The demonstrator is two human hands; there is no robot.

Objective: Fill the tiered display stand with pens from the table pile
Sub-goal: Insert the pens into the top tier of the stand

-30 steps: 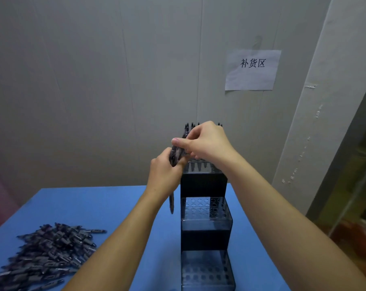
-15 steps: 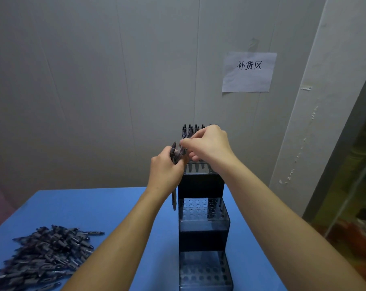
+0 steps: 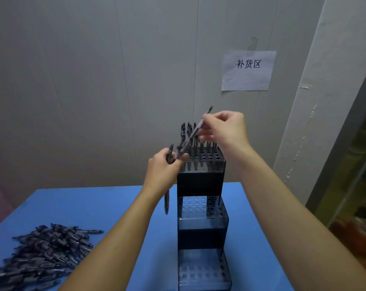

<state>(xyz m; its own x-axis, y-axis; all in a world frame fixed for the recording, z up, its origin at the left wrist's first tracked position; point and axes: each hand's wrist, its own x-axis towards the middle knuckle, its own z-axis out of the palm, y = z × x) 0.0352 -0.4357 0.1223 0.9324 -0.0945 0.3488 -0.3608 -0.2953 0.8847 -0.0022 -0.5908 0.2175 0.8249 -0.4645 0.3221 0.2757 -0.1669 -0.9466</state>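
Note:
A dark three-tier display stand [image 3: 200, 181] stands on the blue table [image 3: 106, 208]. Several pens [image 3: 188, 131] stand upright in the back rows of its top tier; the middle and bottom tiers show open holes. My right hand [image 3: 224, 129] pinches one dark pen [image 3: 195, 131], tilted, its lower end over the top tier's left side. My left hand [image 3: 164, 166], just left of the top tier, grips a small bunch of pens [image 3: 167, 198] that hangs below the fist. A pile of dark pens [image 3: 43, 255] lies at the table's front left.
A grey wall stands right behind the stand, with a paper sign [image 3: 248, 70] taped on it. A white pillar [image 3: 316, 101] rises at the right, beyond the table's right edge. Bare blue table lies between the pile and the stand.
My right hand has pulled one pen out of the bunch in my left hand and lifted it up and to the right above the top tier. My left hand stayed beside the stand.

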